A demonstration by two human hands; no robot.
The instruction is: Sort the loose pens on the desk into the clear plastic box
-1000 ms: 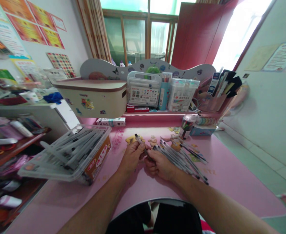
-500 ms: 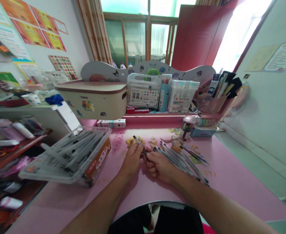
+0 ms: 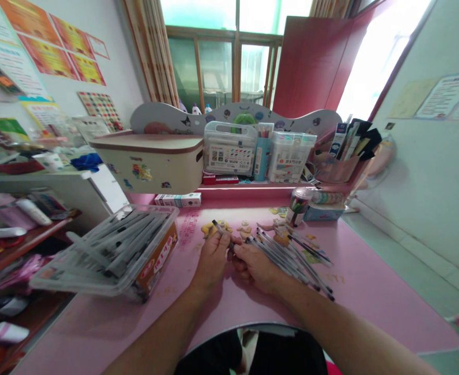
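A slim pen with a dark end is held between my two hands over the pink table. My left hand is closed around its upper part, thumb along the barrel. My right hand pinches the lower end, which the fingers mostly hide. Right beside my right hand lies a loose spread of clear pens with dark ends. On the left stands a clear plastic box with an orange label, heaped with more pens.
A cream lidded bin, a marker case and a pen cup sit on the raised shelf behind. At the table's right rear are a clear jar and a blue box. A low white-and-teal box lies under the bin.
Both hands stay together at the same spot with the pen between them; the fingers of my right hand have shifted slightly. The camera view has tilted a little.
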